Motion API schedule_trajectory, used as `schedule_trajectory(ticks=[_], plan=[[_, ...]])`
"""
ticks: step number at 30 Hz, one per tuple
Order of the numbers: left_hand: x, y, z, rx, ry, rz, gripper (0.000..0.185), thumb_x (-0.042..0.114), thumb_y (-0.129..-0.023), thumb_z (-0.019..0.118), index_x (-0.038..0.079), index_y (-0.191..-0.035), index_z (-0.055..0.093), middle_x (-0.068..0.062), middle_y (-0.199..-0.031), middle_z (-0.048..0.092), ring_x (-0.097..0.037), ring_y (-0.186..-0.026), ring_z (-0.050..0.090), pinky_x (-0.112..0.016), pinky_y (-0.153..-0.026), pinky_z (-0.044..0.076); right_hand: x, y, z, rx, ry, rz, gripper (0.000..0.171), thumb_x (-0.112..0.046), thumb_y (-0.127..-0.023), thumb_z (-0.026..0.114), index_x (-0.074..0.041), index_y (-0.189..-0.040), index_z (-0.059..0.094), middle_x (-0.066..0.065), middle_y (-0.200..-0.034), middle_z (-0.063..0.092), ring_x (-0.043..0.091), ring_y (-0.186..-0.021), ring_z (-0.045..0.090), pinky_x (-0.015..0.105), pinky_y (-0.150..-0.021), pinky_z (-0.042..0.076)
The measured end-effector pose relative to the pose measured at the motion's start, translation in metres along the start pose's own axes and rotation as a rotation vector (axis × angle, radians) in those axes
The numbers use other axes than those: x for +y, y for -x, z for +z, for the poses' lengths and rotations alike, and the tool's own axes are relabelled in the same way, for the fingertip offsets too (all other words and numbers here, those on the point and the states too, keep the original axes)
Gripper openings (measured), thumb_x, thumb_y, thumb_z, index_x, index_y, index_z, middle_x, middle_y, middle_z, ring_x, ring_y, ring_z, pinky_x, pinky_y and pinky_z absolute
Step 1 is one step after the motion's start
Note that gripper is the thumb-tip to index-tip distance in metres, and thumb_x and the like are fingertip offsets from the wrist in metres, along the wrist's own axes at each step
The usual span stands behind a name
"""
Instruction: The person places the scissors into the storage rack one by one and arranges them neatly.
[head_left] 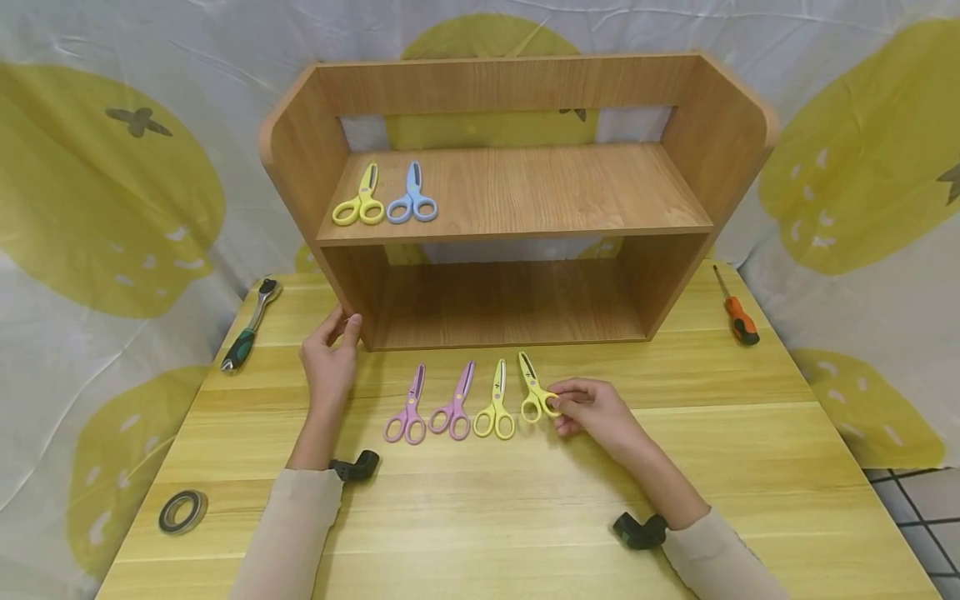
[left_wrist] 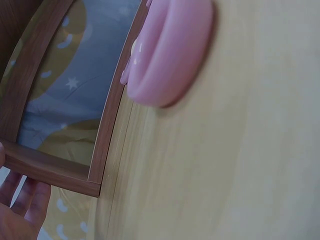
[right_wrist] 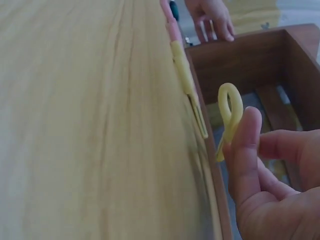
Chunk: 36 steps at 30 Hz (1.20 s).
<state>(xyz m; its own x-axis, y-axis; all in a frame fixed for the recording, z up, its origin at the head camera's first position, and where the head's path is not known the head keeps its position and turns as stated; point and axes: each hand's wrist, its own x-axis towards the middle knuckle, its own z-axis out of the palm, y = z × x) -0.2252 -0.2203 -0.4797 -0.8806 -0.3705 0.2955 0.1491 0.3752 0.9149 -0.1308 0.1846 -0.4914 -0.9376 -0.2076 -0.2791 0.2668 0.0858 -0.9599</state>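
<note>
Your right hand (head_left: 592, 408) pinches the yellow scissors (head_left: 534, 390) by a handle loop; your left hand (head_left: 330, 354), fingers relaxed, touches the shelf (head_left: 360, 283) corner.

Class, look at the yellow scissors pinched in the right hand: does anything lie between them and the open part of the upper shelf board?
Nothing visible does. The right hand pinches the yellow scissors at the row's right end; the upper shelf is bare right of the two scissors already there.

Scissors: six, namely three yellow (head_left: 536, 388), two pink (head_left: 407, 410), one blue (head_left: 412, 197). One shelf (head_left: 517, 192), wrench (head_left: 251, 325), screwdriver (head_left: 737, 310), tape roll (head_left: 182, 511).
</note>
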Motion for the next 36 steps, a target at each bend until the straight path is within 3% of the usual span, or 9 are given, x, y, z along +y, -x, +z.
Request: schedule_trajectory(ticks=[7, 10, 16, 26, 31, 36], plan=[[0.000, -0.001, 0.001, -0.002, 0.003, 0.001, 0.041, 0.033, -0.099, 0.070, 0.020, -0.138, 0.067, -0.002, -0.136, 0.070, -0.011, -0.113, 0.070, -0.036, -0.104, 0.054, -0.022, 0.009, -0.001, -0.031, -0.048, -0.050, 0.043, -0.008, -0.097, 0.071, 0.006, -0.135, 0.059, 0.017, -0.118, 0.068, 0.028, -0.086, 0.074, 0.036, -0.079, 0.064], [0.000, -0.001, 0.001, -0.005, 0.004, -0.003, 0.040, 0.033, -0.100, 0.070, 0.023, -0.138, 0.066, -0.001, -0.135, 0.070, -0.011, -0.113, 0.070, -0.034, -0.104, 0.054, -0.036, 0.015, -0.002, -0.051, -0.046, -0.090, 0.043, -0.008, -0.096, 0.072, 0.006, -0.135, 0.059, 0.017, -0.120, 0.068, 0.026, -0.086, 0.075, 0.037, -0.081, 0.064], [0.000, -0.001, 0.000, -0.011, -0.004, -0.015, 0.039, 0.033, -0.100, 0.069, 0.026, -0.139, 0.066, 0.000, -0.137, 0.069, -0.012, -0.115, 0.069, -0.038, -0.107, 0.052, -0.066, 0.026, -0.004, -0.074, -0.077, -0.177, 0.042, -0.003, -0.096, 0.070, 0.008, -0.135, 0.059, 0.010, -0.115, 0.072, 0.018, -0.079, 0.075, 0.040, -0.082, 0.064], [-0.001, 0.002, 0.000, -0.009, -0.007, -0.016, 0.042, 0.033, -0.100, 0.069, 0.021, -0.140, 0.066, -0.003, -0.139, 0.068, -0.022, -0.121, 0.068, -0.042, -0.113, 0.048, -0.126, 0.043, -0.004, -0.079, -0.113, -0.389, 0.034, 0.001, -0.096, 0.069, 0.004, -0.129, 0.065, 0.006, -0.107, 0.076, 0.017, -0.076, 0.076, 0.042, -0.077, 0.064], [-0.001, 0.000, -0.001, 0.001, -0.012, -0.018, 0.041, 0.033, -0.100, 0.069, 0.021, -0.139, 0.067, -0.004, -0.136, 0.070, -0.021, -0.121, 0.068, -0.039, -0.114, 0.046, -0.166, 0.038, -0.001, -0.067, -0.187, -0.456, 0.032, 0.005, -0.096, 0.068, 0.002, -0.127, 0.067, 0.010, -0.106, 0.075, 0.018, -0.075, 0.076, 0.038, -0.076, 0.064], [0.000, 0.000, 0.000, -0.003, -0.014, -0.023, 0.042, 0.035, -0.100, 0.069, 0.020, -0.138, 0.067, -0.005, -0.136, 0.070, -0.020, -0.121, 0.068, -0.039, -0.113, 0.047, -0.201, 0.020, 0.003, -0.056, -0.226, -0.434, 0.035, 0.002, -0.095, 0.070, 0.004, -0.130, 0.065, 0.013, -0.106, 0.073, 0.018, -0.073, 0.074, 0.033, -0.076, 0.064]])
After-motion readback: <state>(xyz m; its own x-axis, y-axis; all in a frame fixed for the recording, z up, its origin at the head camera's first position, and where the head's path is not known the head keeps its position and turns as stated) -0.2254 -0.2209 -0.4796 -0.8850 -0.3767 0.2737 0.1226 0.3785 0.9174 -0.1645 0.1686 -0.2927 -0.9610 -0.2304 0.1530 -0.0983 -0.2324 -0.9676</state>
